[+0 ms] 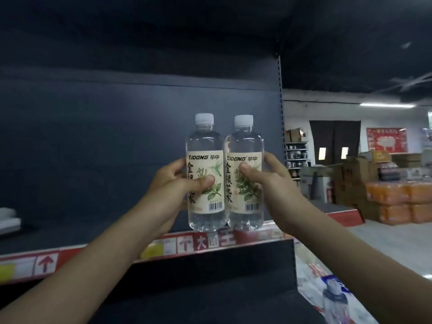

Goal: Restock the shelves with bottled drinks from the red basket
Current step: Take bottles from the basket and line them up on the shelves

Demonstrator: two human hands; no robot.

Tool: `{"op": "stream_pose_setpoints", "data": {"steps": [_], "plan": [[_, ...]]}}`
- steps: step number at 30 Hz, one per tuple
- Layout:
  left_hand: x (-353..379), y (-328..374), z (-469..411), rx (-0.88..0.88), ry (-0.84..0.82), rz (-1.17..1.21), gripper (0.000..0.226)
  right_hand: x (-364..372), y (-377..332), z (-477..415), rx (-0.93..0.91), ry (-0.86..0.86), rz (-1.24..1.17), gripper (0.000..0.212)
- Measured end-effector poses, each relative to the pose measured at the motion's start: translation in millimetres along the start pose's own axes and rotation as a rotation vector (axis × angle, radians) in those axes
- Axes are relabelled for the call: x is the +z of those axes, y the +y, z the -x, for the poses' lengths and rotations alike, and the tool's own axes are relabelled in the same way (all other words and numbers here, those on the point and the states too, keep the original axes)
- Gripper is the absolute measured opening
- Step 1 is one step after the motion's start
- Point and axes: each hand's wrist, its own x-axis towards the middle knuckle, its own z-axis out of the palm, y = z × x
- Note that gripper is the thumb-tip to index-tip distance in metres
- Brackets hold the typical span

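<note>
Two clear bottles with white caps and cream flower labels stand upright side by side at the right end of a dark shelf (93, 232). My left hand (177, 183) grips the left bottle (205, 146) around its label. My right hand (268, 181) grips the right bottle (244, 146) the same way. The bottles touch each other, and their bases sit at the shelf's front edge, just above the red price strip (210, 242). The red basket is not in view.
The shelf to the left of the bottles is bare, except for a white object (8, 218) at the far left. A perforated upright post (281, 113) ends the shelf on the right. Beyond it are stacked cartons (350, 174) and orange drink packs (397, 202).
</note>
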Motion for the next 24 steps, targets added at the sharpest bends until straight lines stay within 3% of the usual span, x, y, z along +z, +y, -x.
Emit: {"op": "stream_pose_setpoints", "data": {"steps": [4, 8, 13, 16, 19, 22, 24], "plan": [[-5.8, -23.5, -27.9, -0.036, 0.062, -0.027, 0.039, 10.7, 26.6, -36.7, 0.017, 0.016, -0.025, 0.022], [-9.9, -49.0, -42.9, -0.042, 0.091, -0.028, 0.044, 8.1, 61.2, -58.5, 0.017, -0.005, -0.01, 0.028], [-7.9, -57.4, -56.3, -0.074, 0.1, -0.082, 0.093, 0.6, 76.2, -81.1, 0.038, -0.043, 0.017, 0.028], [-4.9, -60.8, -61.7, -0.096, 0.107, -0.096, 0.098, -2.2, 81.6, -86.5, 0.052, -0.026, 0.068, 0.037], [-7.2, -65.0, -62.4, -0.129, 0.082, -0.22, 0.083, -10.1, 84.8, -76.3, 0.075, -0.058, 0.274, 0.047], [-15.5, -73.6, -56.4, -0.213, 0.062, -0.412, 0.099, -18.8, 86.7, -59.4, 0.08, -0.133, 0.668, 0.062], [-16.5, -76.1, -52.1, -0.225, 0.049, -0.514, 0.099, -21.1, 88.0, -54.0, 0.069, -0.117, 0.77, 0.068]]}}
